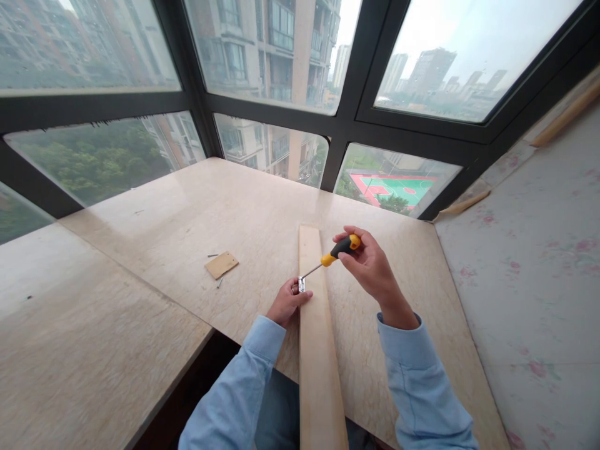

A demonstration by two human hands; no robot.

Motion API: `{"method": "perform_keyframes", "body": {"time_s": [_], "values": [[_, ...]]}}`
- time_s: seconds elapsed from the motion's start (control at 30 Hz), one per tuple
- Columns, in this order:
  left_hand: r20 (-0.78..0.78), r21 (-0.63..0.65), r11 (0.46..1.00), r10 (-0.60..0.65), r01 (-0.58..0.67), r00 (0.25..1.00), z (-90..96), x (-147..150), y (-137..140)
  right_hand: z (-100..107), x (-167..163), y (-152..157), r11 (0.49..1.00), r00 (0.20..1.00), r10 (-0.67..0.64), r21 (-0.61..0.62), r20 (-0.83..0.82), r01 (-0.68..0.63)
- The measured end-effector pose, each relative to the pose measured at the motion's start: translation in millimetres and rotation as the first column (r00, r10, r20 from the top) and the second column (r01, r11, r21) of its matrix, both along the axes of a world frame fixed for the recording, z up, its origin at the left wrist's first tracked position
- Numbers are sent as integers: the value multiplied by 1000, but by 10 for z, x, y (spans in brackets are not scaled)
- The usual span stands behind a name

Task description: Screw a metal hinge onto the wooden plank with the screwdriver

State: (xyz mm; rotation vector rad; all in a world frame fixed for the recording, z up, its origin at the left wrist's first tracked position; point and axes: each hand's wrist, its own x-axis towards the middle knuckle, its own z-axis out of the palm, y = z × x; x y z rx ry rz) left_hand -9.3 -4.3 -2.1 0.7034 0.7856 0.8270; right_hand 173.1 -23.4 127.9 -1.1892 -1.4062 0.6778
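A long pale wooden board (pixel 319 350) runs away from me over the stone sill. On its left edge sits a small shiny metal hinge (pixel 302 284), pinched against the wood by the fingers and thumb of my left hand (pixel 287 301). My right hand (pixel 370 265) grips a screwdriver (pixel 341 249) by its yellow and black handle. The shaft slants down to the left, and its tip meets the hinge. Whether a screw is under the tip is too small to tell.
Left of the board lies a small thin wooden plate (pixel 222 265), with a screw (pixel 219 283) in front of it and another screw (pixel 212 255) behind. Dark-framed windows (pixel 276 106) close off the far side. A flowered wall (pixel 529 281) stands at the right. The sill's front edge has a dark gap (pixel 206 369) below.
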Motion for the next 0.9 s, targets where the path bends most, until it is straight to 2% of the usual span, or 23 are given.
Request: {"method": "perform_keyframes", "body": {"time_s": [0.07,0.13,0.2,0.3,0.37,0.47,0.57,0.67,0.73,0.9], "values": [[1,3,1000,0,0,1000,-2,1,1,28,-16,-25,995,994,100,8,-34,-100],[2,7,1000,-1,1,1000,-3,1,0,40,-45,-41,995,995,96,3,13,-96],[1,8,1000,-3,3,1000,-4,1,-2,34,-72,-42,999,992,-34,20,124,32],[1,2,1000,2,-2,1000,-10,-1,-4,4,-82,-18,959,909,-285,105,305,265],[1,-2,1000,1,-1,1000,-13,-1,-3,-19,-67,2,939,867,-343,136,360,315],[-1,-7,1000,-1,1,1000,-15,-1,2,-38,-32,15,956,902,-292,124,318,266],[-1,-8,1000,1,-1,1000,-13,2,5,-26,-22,-3,992,987,-92,98,128,80],[-2,-7,1000,2,-2,1000,-9,4,6,-1,-61,-27,993,998,70,95,-7,-69],[3,-2,1000,-1,1,1000,-6,4,5,-8,-107,-25,992,997,76,98,-16,-74],[-6,10,1000,-4,4,1000,-2,3,3,-120,-199,34,994,999,-45,100,7,44]]}}
